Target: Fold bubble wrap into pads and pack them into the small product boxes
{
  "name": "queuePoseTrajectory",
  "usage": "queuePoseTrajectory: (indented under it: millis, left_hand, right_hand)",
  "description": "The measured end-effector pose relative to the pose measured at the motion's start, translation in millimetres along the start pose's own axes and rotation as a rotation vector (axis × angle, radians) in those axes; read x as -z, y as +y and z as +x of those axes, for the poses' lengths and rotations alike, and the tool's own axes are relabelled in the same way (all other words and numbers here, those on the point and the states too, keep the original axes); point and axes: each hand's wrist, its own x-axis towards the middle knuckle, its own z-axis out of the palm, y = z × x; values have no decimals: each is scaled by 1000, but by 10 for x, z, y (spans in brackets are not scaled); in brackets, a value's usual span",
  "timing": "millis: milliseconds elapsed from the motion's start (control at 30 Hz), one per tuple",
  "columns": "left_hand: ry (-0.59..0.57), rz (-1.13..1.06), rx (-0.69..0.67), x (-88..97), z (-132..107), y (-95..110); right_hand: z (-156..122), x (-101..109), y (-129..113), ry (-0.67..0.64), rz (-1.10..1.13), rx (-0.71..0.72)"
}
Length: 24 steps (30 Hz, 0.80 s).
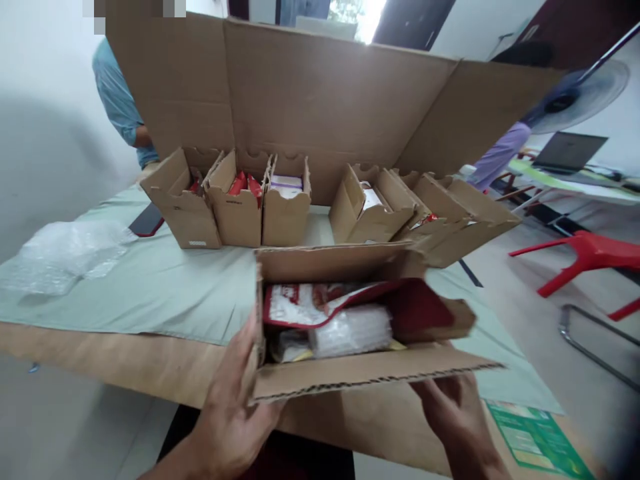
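Note:
An open cardboard box [360, 373] is at the table's near edge, its flaps up. Inside lie a red and white packet [320, 303] and a clear plastic-wrapped bundle [353, 330]. My left hand [233, 413] grips the box's near left corner, fingers wrapped on its side. My right hand [453, 407] reaches under the box's near right flap; its fingers are curled against the cardboard.
Two rows of small open cartons [235, 200] [420, 210] with red and white items stand behind, before a big cardboard sheet [320, 100]. Bubble wrap [65, 253] lies left on the green cloth [165, 287]. A person in blue [120, 100] stands far left. Red chair [585, 257] right.

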Motion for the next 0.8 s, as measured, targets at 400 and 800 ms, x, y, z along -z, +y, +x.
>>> queuePoseTrajectory:
  millis: [400, 800]
  left_hand:
    - [-19, 55, -24, -195, -80, -81]
    - [-154, -61, -97, -663, -148, 135]
  right_hand:
    - [1229, -663, 167, -181, 483, -11]
    - [1622, -812, 338, -36, 431, -6]
